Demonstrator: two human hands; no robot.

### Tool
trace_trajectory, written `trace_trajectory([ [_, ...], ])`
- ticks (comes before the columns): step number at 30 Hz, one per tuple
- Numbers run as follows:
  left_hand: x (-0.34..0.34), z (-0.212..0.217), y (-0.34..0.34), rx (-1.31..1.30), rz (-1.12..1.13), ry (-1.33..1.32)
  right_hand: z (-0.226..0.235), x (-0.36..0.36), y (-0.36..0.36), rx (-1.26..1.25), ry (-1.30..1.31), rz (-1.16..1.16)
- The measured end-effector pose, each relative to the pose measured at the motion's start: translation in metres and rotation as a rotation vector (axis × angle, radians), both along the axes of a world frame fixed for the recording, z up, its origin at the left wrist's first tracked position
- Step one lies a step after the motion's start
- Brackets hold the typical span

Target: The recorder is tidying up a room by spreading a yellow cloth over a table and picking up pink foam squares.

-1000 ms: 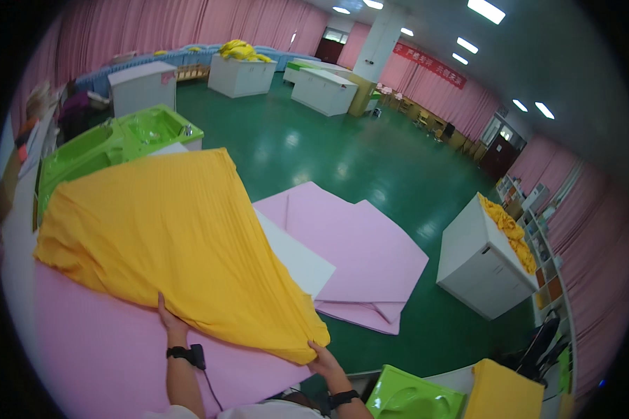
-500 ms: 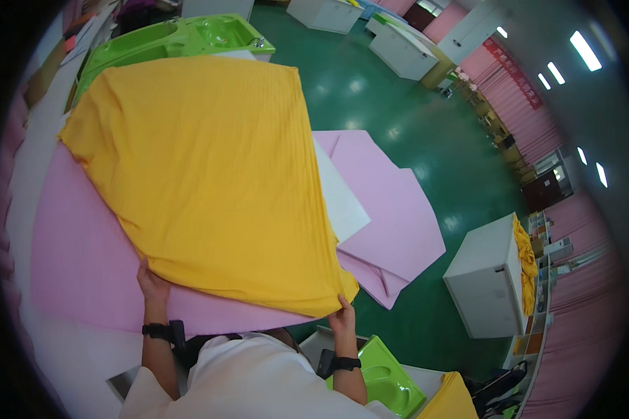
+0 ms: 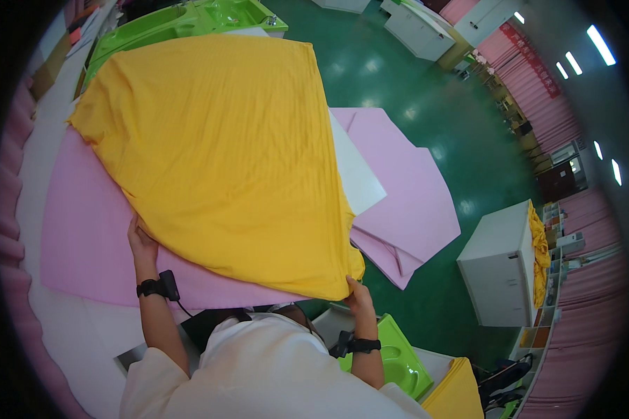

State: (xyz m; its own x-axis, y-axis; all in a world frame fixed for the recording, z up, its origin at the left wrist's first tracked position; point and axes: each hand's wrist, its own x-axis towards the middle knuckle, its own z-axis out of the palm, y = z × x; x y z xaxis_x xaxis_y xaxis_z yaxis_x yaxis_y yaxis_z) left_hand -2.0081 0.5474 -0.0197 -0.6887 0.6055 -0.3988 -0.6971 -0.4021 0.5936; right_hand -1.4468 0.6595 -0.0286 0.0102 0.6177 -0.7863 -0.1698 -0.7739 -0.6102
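Note:
A large yellow cloth (image 3: 223,153) is spread over a pink padded mat (image 3: 84,237), whose left and near margins show beyond it. At the cloth's left lower edge is my left hand (image 3: 142,243), its fingers closed on the hem and partly hidden beneath it. My right hand (image 3: 358,297) pinches the near right corner, where the cloth bunches up. Black straps with small boxes circle both wrists.
Pink folded padding (image 3: 405,188) and a white panel (image 3: 355,174) stick out at right. Green basins (image 3: 220,17) stand beyond, with another green basin (image 3: 398,359) beside my right forearm. A white cabinet (image 3: 493,269) carrying yellow fabric (image 3: 539,255) stands on the green floor at right.
My left hand has moved left and farther away along the cloth's edge. My right hand stays at the corner. The whole view has shifted slightly.

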Motion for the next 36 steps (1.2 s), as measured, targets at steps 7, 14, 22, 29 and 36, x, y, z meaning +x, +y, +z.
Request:
trace_trajectory([
  [7,-0.004,-0.008,-0.015,-0.067,-0.089,-0.002,-0.03,0.036,-0.008,-0.132,0.145,0.066],
  [14,0.011,0.007,-0.06,-0.52,-0.154,0.367,-0.023,0.056,-0.039,-0.112,0.215,0.242],
  [22,-0.002,-0.023,-0.114,-0.62,0.31,0.648,-0.05,0.067,-0.051,-0.309,0.223,0.314],
  [29,0.03,-0.014,-0.19,-0.87,0.471,0.689,-0.053,0.078,-0.056,0.012,0.485,0.283],
  [36,0.139,-0.046,-0.285,-0.972,0.42,0.644,-0.02,0.079,0.006,0.235,0.65,0.169],
])
